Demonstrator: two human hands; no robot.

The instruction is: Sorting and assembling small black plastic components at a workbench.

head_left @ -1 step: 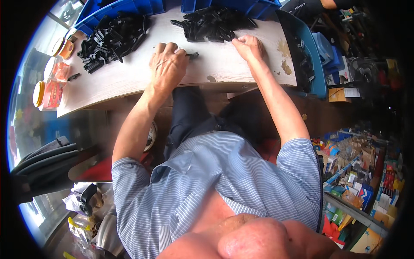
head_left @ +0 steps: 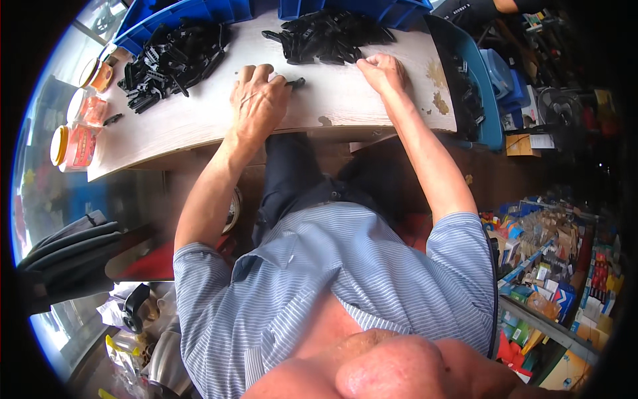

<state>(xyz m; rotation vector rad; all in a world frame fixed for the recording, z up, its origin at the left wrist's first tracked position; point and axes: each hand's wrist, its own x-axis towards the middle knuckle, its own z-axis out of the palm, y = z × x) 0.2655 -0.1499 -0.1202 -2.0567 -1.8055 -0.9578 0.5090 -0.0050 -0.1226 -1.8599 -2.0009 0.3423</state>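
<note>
**Both hands down among the black plastic parts**

While I lean over the pale wooden surface, my left hand lies palm-down near its front edge, fingers curled under at the far side rather than spread. A small black part sticks out from under the fingertips toward the right, lying flat on the wood; my fingers press on its near end, though I cannot tell how tightly they grip it.

My right hand sits farther right and a little farther away, closed into a loose fist with the knuckles up. It touches the near edge of the right pile of black parts; whether anything is pinched inside the fist I cannot tell.

A second pile of black parts lies far left of my left hand, well apart from it, with a stray black piece alone near the left edge. Blue bins stand along the far side behind both piles, and another blue bin with more black parts hangs off the right end. Orange-lidded clear tubs sit at the far left. My blue striped shirt fills the near view.
</note>
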